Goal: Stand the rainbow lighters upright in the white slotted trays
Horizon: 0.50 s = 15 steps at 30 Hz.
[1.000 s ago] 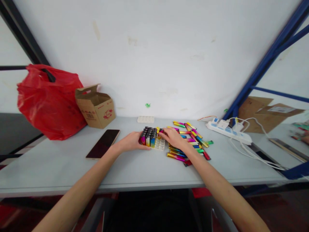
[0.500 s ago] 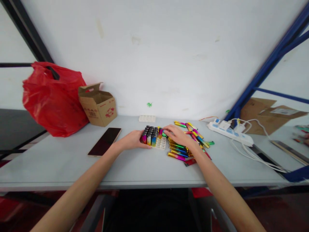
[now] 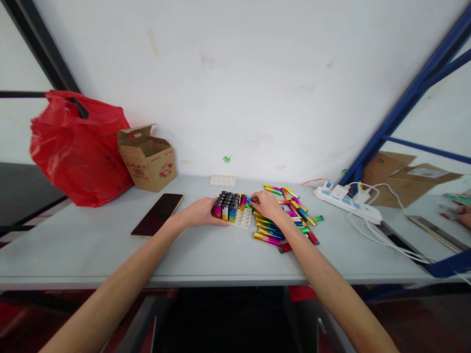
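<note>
Left hand (image 3: 203, 212) clasped round upright lighters (image 3: 227, 202) in the white tray (image 3: 244, 219), far fingers hidden. Right hand (image 3: 265, 203) pinching a blue lighter (image 3: 250, 200), mostly covered; forearm (image 3: 316, 260) hides part of the loose lighters (image 3: 267, 239) alongside.

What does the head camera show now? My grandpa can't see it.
The left hand holds upright lighters on a white tray; the right hand is by a pile of loose lighters. A phone, box and red bag are further left.

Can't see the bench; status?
Left hand holding upright lighters in white tray. Right hand at blue lighter, grip unclear. Loose lighters right of tray, none blocking.
</note>
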Motion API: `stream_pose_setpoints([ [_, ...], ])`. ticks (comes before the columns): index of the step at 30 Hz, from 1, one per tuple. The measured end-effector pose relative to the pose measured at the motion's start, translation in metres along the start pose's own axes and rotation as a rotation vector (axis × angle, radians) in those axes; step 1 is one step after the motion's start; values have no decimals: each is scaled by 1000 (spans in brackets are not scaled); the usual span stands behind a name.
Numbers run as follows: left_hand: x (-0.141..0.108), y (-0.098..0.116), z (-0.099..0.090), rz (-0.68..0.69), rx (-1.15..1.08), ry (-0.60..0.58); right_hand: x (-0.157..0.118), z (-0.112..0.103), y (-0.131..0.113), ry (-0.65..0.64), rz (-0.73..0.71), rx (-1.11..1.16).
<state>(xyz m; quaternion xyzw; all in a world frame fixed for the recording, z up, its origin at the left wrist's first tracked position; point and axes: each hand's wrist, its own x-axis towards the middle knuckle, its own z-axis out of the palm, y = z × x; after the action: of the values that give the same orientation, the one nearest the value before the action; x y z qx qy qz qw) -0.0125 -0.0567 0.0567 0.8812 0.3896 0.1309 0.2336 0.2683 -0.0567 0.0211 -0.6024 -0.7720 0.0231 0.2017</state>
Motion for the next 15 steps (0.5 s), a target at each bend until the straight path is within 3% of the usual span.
stream_pose_setpoints([
  [9, 0, -1, 1, 4, 41, 3, -2, 2, 8, 35, 77, 17],
  [15, 0, -2, 1, -1, 25, -4, -2, -5, 9, 258, 32, 270],
])
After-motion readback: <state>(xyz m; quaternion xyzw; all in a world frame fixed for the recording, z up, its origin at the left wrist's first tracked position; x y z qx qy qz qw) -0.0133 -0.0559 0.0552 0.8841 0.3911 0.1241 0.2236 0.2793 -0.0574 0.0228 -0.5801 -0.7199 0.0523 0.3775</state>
